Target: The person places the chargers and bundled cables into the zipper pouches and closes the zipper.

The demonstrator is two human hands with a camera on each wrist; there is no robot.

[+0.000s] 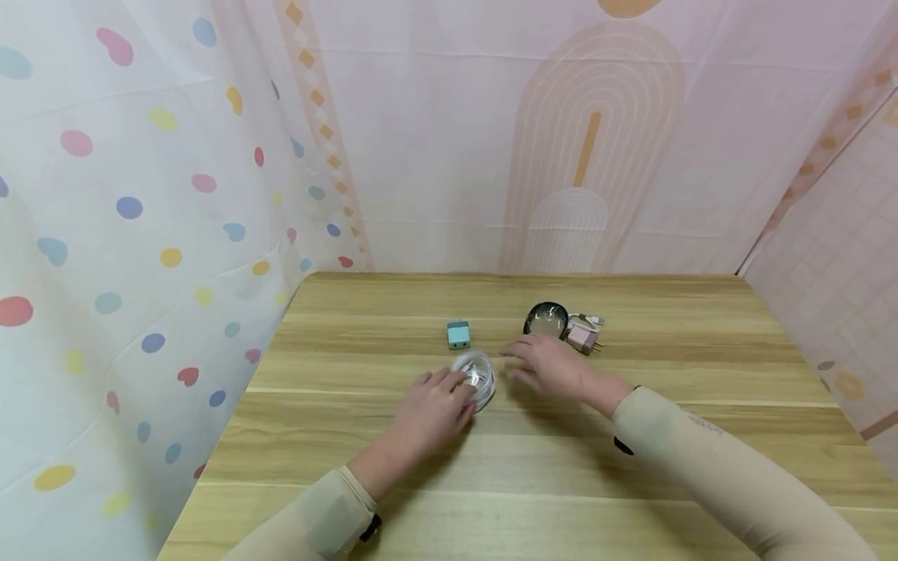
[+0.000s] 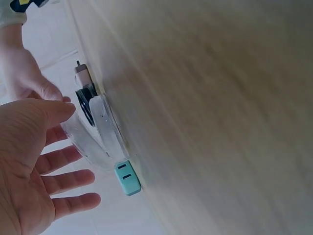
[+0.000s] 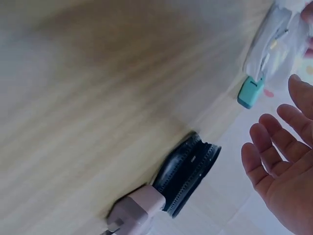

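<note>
My left hand (image 1: 433, 407) pinches the edge of a clear, round pouch (image 1: 478, 379) with whitish loops, its thumb on one side and fingers on the other. In the left wrist view the pouch's two halves (image 2: 108, 129) stand spread apart like a clamshell. To the right, my right hand (image 1: 554, 366) hovers with fingers loosely extended and holds nothing. Just behind it sits a black-rimmed round case (image 1: 546, 319) with a see-through top. The right wrist view shows a zip along the black case's edge (image 3: 188, 174).
A turquoise two-port charger plug (image 1: 459, 335) lies behind the clear pouch. Against the black case's right side are a pink charger plug (image 1: 583, 338) and a short white cable (image 1: 588, 319). The wooden table (image 1: 505, 499) ends at a hanging patterned cloth (image 1: 435, 156).
</note>
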